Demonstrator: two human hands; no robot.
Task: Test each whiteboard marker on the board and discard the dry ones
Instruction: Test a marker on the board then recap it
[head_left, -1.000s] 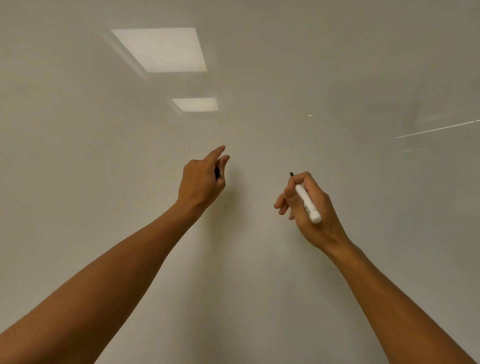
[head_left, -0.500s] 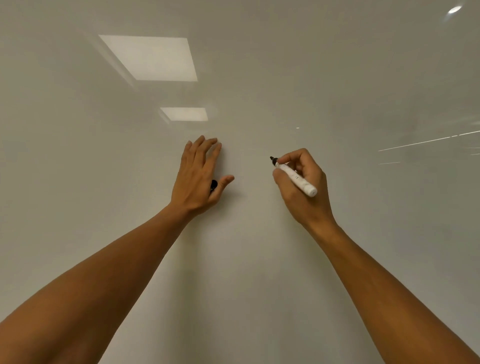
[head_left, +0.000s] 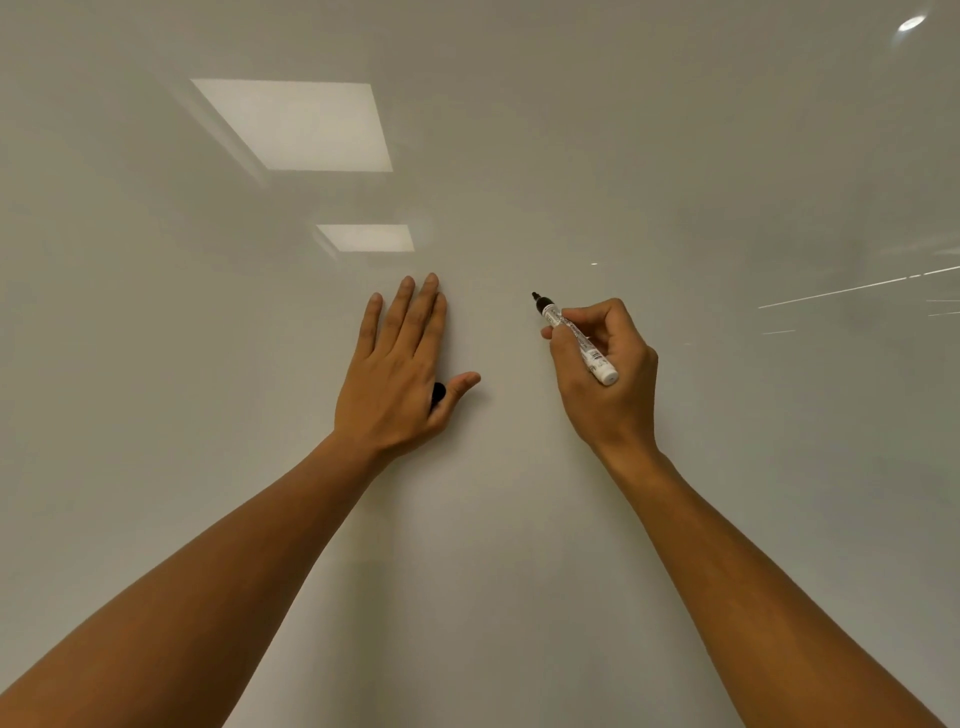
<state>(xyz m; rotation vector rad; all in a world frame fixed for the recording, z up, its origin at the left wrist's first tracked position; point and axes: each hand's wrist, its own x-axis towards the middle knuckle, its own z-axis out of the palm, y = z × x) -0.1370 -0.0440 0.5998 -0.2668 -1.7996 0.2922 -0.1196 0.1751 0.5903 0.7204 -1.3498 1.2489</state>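
Left hand flattened, uncapped white marker, black tip

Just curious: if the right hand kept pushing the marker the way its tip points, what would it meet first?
Probably the whiteboard itself: the right hand aims the marker tip at bare board, already touching or nearly so.

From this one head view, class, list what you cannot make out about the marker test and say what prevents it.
1. Cap: mostly hidden under the left hand; only a black end shows by the thumb.
2. Whether the marker tip touches the whiteboard: too small to tell.
3. Marker label: print too small to read, partly covered by the right hand.
4. Other markers and any bin: outside the frame edges.
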